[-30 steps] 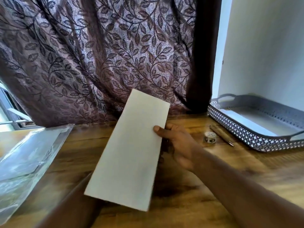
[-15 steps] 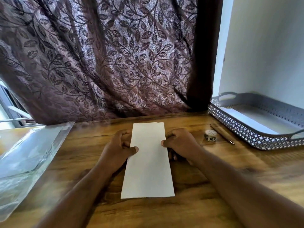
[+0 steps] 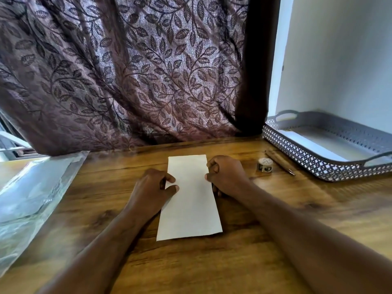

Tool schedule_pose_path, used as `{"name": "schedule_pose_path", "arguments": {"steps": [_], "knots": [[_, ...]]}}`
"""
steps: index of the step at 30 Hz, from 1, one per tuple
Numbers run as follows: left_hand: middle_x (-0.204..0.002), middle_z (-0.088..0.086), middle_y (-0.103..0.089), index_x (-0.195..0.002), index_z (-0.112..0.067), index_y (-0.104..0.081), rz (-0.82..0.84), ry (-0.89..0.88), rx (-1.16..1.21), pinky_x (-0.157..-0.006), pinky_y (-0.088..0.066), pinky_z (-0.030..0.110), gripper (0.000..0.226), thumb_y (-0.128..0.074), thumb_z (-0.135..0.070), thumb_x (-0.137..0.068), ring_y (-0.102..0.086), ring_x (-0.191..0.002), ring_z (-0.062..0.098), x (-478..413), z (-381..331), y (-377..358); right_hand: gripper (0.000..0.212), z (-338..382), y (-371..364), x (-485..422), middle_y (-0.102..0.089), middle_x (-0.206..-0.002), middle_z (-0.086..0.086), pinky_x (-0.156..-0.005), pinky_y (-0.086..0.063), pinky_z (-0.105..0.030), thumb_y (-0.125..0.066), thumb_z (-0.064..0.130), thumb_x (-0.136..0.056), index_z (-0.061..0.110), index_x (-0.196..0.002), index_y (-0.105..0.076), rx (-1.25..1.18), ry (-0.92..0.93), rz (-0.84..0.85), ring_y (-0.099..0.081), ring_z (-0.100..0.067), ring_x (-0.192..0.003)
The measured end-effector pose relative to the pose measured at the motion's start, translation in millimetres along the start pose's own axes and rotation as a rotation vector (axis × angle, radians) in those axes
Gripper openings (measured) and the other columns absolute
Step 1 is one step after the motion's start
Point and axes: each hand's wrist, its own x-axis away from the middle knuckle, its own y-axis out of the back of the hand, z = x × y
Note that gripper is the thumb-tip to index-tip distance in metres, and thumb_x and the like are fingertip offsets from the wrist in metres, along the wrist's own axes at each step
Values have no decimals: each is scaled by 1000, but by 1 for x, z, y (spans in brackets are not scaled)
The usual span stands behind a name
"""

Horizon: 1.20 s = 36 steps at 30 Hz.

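Paper strip (image 3: 189,200) flat on wooden table (image 3: 275,209); left hand (image 3: 153,186) pinches left edge, right hand (image 3: 226,177) pinches right edge, fingers curled.

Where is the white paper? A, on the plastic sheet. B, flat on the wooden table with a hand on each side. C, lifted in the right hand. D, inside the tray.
B: the white paper lies flat on the wooden table, left hand and right hand gripping its sides.

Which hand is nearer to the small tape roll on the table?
Right. The right hand grips the right edge of the white paper, just left of the small tape roll; the left hand grips the opposite edge, farther away.
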Motion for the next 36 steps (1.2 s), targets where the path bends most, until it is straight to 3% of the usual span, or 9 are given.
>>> {"name": "schedule_pose_path", "arguments": {"steps": [4,8,12,14,18,24,27,30,36], "knots": [[-112,-8,-53,-116,-26,-68,-16,17,20,-70,-39,24,34,-73,-42,-87,-53,-92,8,2,-3,-2,13,2,7,2,-71,-68,0,-40,-43,-15,-69,21,-94,13,-103,-65,28,26,-3,-62,-5,-42],[-125,-1,-61,-115,-27,-66,-90,31,129,-81,-47,33,33,-70,-45,-88,-60,-105,17,-1,1,-2,14,-7,40,1,-75,-98,0,-69,-52,-26,-63,24,-93,20,-102,-73,320,90,-189,-65,-16,-80],[-127,1,-62,-114,-27,-67,-109,17,171,-86,-49,36,25,-70,-32,-90,-59,-109,19,2,-3,1,26,-26,89,6,-66,-107,0,-79,-52,-35,-67,22,-83,25,-108,-70,414,-31,-355,-63,-25,-94],[-126,1,-62,-114,-26,-68,-123,0,179,-85,-48,35,24,-71,-28,-90,-59,-110,19,4,-6,2,29,-38,106,8,-62,-103,-2,-80,-48,-35,-68,15,-77,23,-105,-68,405,-74,-332,-61,-28,-97],[-124,-2,-66,-109,-25,-70,-151,-6,198,-86,-54,39,18,-69,-25,-91,-62,-105,16,1,-5,4,14,-54,110,4,-65,-90,-2,-74,-41,-30,-72,10,-78,18,-87,-65,368,-92,-217,-62,-26,-92],[-114,-4,-68,-104,-23,-70,-183,-36,202,-84,-56,39,13,-69,-21,-91,-64,-99,16,-1,-2,4,13,-64,104,-2,-67,-96,-5,-75,-43,-29,-74,12,-86,13,-98,-71,485,-104,-122,-57,-20,-85],[-113,-12,-68,-110,-24,-70,-208,-57,243,-77,-54,23,19,-70,-23,-92,-62,-91,-1,-1,-2,5,14,-55,99,0,-68,-88,3,-69,-42,-28,-81,28,-83,19,-89,-73,349,-42,-154,-61,-15,-82],[-99,-26,-65,-112,-27,-70,-196,-80,337,-67,-46,2,19,-68,-28,-94,-61,-87,-14,2,-12,8,11,-28,76,8,-74,-83,5,-67,-51,-25,-83,22,-81,18,-86,-75,-25,54,-76,-69,-11,-80],[-103,-20,-71,-109,-27,-72,-182,-129,455,-76,-57,18,24,-77,-29,-85,-64,-92,-5,13,-27,12,8,10,21,20,-76,-81,2,-64,-51,-14,-83,14,-80,12,-85,-76,-309,216,70,-66,1,-71]]}}
